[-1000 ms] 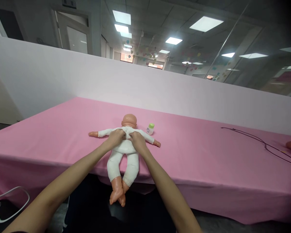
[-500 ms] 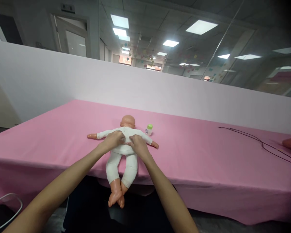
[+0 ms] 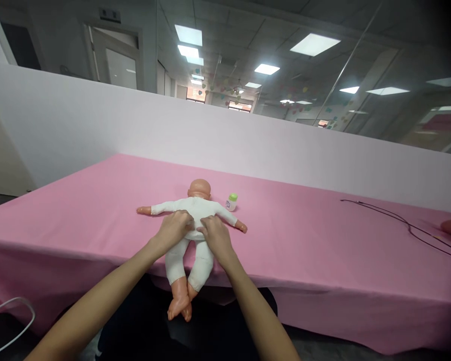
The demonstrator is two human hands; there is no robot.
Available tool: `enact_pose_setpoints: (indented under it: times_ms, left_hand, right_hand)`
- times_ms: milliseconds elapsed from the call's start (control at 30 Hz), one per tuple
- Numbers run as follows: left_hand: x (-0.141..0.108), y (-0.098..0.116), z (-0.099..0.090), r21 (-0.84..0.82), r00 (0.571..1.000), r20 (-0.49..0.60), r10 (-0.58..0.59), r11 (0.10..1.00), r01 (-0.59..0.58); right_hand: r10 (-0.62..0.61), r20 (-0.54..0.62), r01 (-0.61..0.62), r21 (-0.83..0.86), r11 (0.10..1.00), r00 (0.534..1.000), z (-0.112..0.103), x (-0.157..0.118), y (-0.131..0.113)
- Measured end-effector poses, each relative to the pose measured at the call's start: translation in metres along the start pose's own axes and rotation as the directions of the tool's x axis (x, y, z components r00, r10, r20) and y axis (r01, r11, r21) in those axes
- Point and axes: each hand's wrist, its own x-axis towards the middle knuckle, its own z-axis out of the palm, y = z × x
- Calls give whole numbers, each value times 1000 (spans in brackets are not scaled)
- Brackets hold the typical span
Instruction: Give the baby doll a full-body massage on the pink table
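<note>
Left hand (image 3: 177,225): fingers curled on the doll (image 3: 197,204).
Right hand (image 3: 217,235): likewise, just beside.
Pinching: I can't tell.
Forearms (image 3: 110,286): angled inward.

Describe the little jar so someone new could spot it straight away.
Start with the big pink cloth, then find the doll lying face down on it. Just beyond the doll's outstretched arm on the picture's right, near its head, stands the jar. Its bright green lid sets it apart from the white-bodied doll.
</note>
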Motion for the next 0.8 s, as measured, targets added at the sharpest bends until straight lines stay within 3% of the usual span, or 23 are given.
enact_pose_setpoints:
  times_ms: [100, 233, 467, 600, 700, 800]
  left_hand:
    - [-8, 2, 9, 176, 1000, -8, 16, 984, -14]
    - [-4, 11, 18, 324, 999, -2, -45, 945, 43]
    - [-30, 18, -4, 277, 998, 16, 59, 959, -61]
    - [-44, 16, 2, 332, 999, 14, 29, 943, -32]
    - [-41, 15, 4, 362, 998, 56, 11, 932, -31]
    - [-25, 17, -7, 317, 994, 98, 43, 946, -72]
  right_hand:
    - [25, 78, -15, -129, 992, 997, 13, -2, -6]
    - [69, 81, -49, -232, 971, 994, 29, 3, -8]
    - [16, 10, -15, -98, 995, 1000, 8, -22, -11]
    - [-3, 31, 8, -142, 990, 1000, 16, -34, -13]
    - [19, 73, -10, -122, 992, 997, 20, -34, -9]
    - [1, 102, -9, 73, 997, 995, 8, -20, -1]
